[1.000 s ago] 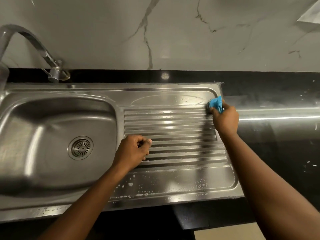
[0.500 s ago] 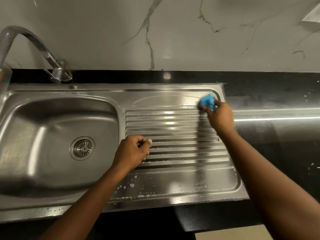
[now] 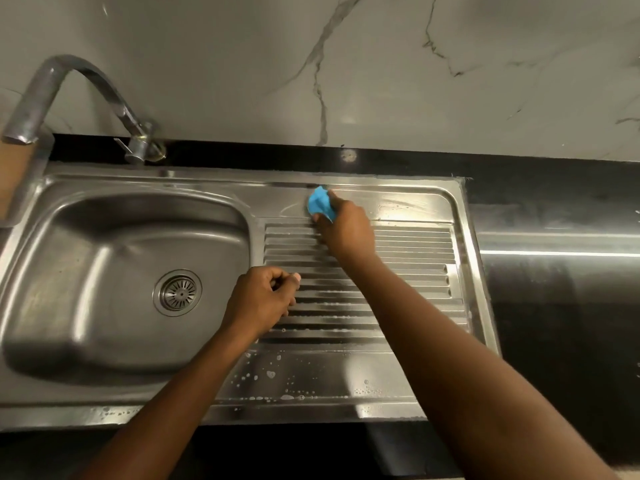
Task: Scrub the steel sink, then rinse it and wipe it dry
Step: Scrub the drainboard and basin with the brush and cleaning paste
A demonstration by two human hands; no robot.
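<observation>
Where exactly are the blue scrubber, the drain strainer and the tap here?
blue scrubber point(image 3: 320, 202): head view, on its blue top, above the gripping fingers.
drain strainer point(image 3: 177, 292): head view, centre of the slotted grate.
tap point(image 3: 69, 65): head view, top of the curved spout.

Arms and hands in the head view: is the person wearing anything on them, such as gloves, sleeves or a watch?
Nothing worn shows. The left hand and the right hand have no gloves. The left forearm and the right forearm are uncovered to the picture's lower edge: no sleeve, watch or bracelet. I can make out no ring.
</observation>
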